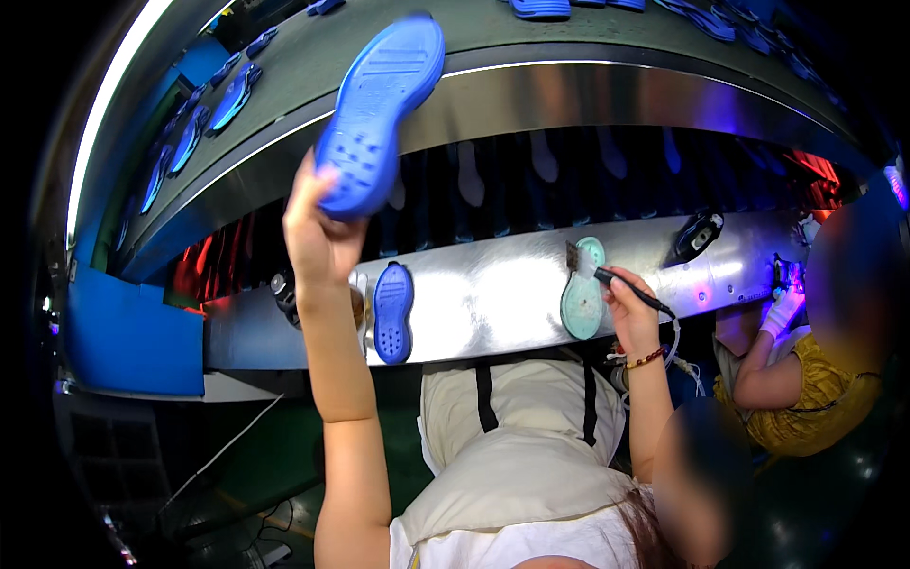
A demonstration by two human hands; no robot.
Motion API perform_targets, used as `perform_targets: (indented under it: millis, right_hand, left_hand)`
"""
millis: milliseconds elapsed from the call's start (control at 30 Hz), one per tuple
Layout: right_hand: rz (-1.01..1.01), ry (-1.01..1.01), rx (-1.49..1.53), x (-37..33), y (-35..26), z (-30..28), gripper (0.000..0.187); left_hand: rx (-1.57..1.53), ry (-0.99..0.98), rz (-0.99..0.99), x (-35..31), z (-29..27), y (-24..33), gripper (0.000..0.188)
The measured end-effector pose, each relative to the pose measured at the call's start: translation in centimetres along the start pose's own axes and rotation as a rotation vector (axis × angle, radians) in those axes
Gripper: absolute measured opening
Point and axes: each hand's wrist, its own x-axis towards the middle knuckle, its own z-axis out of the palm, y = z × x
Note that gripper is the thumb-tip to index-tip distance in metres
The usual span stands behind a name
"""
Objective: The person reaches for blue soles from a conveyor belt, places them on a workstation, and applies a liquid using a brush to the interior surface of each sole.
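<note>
Work looks to be about midway, judging by how things lie: several blue soles (188, 139) already rest on the dark green belt (512, 40) at the far side, while two more blue ones are not there. One of these, the raised blue sole (384, 119), is up in the air and not yet set down anywhere. The other, the lower blue sole (392, 313), lies flat on the metal bench (474, 294), touched by neither hand, and seems to be left for later handling. The left hand (324, 237) grasps the raised blue sole at its holed end, thumb across the face and the other fingers mostly hidden behind; the rest of the sole reaches up and away from the fingers, passing before the belt's metal edge. The right hand (633, 302) has its fingers wrapped around a corded brush (607, 276), whose bristles are over the upper part of a mint-green sole-shaped piece (580, 311) on the bench, just left of those fingers. From this steep angle, I cannot tell whether the bristles actually touch it.
</note>
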Motion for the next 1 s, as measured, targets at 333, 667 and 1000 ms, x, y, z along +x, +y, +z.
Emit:
perform_targets:
  millis: [333,667,1000]
  right_hand:
    - [0.024,-0.259,-0.048,-1.0,0.7,2.9,0.022]
    - [0.150,-0.207,-0.276,1.7,3.7,5.6,0.021]
    - [-0.464,-0.500,-1.015,-0.7,3.7,10.3,0.019]
  left_hand:
    - [-0.424,-0.246,-0.817,-11.8,-8.8,-17.7,0.085]
    - [-0.593,-0.167,-0.787,-13.5,-4.4,-18.3,0.087]
    - [-0.376,0.085,-0.662,-13.3,-4.8,-18.4,0.063]
